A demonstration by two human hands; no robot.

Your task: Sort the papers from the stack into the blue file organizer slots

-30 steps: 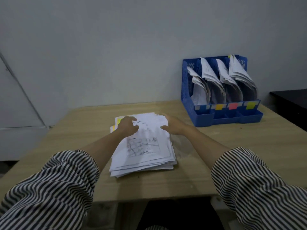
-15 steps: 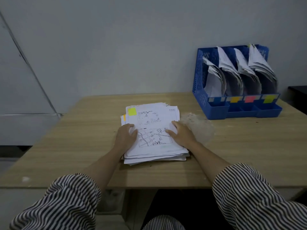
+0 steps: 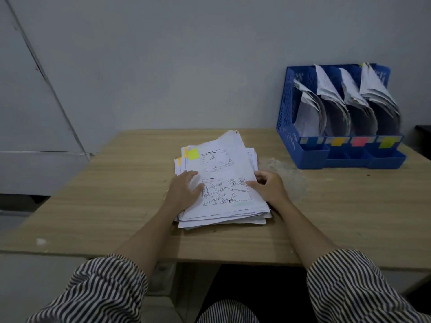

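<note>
A stack of white papers (image 3: 224,210) lies in the middle of the wooden table (image 3: 105,197). Its top sheet (image 3: 221,159) carries a map drawing and a yellow-green sticky note (image 3: 193,154), and its far end is lifted off the stack. My left hand (image 3: 184,190) rests flat on the sheet's left side. My right hand (image 3: 268,187) pinches the sheet's right edge, thumb on top. The blue file organizer (image 3: 303,155) stands at the back right, its four slots holding curled papers, with blue, orange, pink and yellow-green labels in front.
A grey wall runs behind the table. A dull worn patch (image 3: 286,173) marks the wood between the stack and the organizer. A dark piece of furniture (image 3: 423,138) stands beyond the table's right edge. My striped sleeves fill the lower view.
Both hands slid from the far end of the stack toward its near half. The right hand now pinches the top sheet's right edge, and the sheet's far end has risen.
</note>
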